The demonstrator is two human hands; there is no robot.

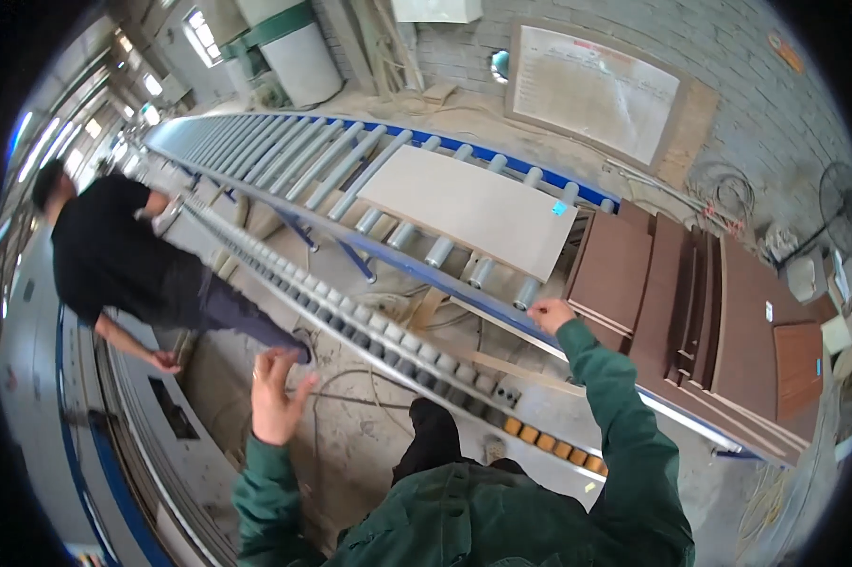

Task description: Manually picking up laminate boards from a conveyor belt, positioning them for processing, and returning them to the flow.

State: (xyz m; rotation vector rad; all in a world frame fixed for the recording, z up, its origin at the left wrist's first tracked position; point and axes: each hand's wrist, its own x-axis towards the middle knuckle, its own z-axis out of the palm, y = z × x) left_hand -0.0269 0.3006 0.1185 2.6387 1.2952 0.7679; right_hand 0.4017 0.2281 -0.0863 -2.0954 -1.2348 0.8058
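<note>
My left hand (280, 397) is held out in the air at the lower left, empty, with thumb and fingers apart. Reaching forward, my right hand (553, 316) has its fingers loosely curled together, and nothing shows in them. It is beside the near blue rail of the roller conveyor (388, 255), just below one corner of a pale flat panel (468, 203). That panel lies across the grey rollers and has a small blue sticker near its right end. To the right of my hand, several brown panels (615, 269) lie stacked and overlapping.
A narrow wheeled track (350, 317) runs diagonally between me and the conveyor. At the left, a person in black (128, 250) stands beside a long grey machine (133, 416). Cables cross the floor. A framed board (591, 90) leans at the back wall, near a fan (834, 203).
</note>
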